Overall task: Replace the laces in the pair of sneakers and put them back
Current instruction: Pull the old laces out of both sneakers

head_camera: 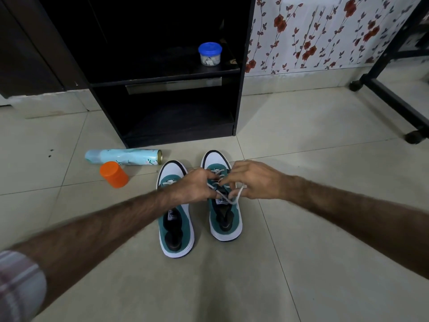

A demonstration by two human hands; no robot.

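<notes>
Sleeve [18, 284] in pale plaid sits cut off at the lower left corner, so nothing above that forearm shows. Left of the black shelf unit [240, 66], a light blue spray can [123, 156] lies on its side on the tiled floor [325, 228], with an orange-capped jar [114, 174] just in front of it. On the unit's upper shelf stands a blue-lidded tub [210, 54]; its contents are too blurred to name, and the unit's interior is lost in shadow. In front of the unit stand two teal-and-white sneakers, toes toward it. The left sneaker [175, 226] is crossed by the left forearm, which hides its middle eyelets. The left hand [196, 185] reaches across to the right sneaker [224, 219], fingers curled and pinching the white lace [232, 201] over the tongue. The right hand [253, 180] pinches the same lace's other strand, a loop hanging below it. Both hands cover the upper eyelets, so how far the lacing runs cannot be told.
</notes>
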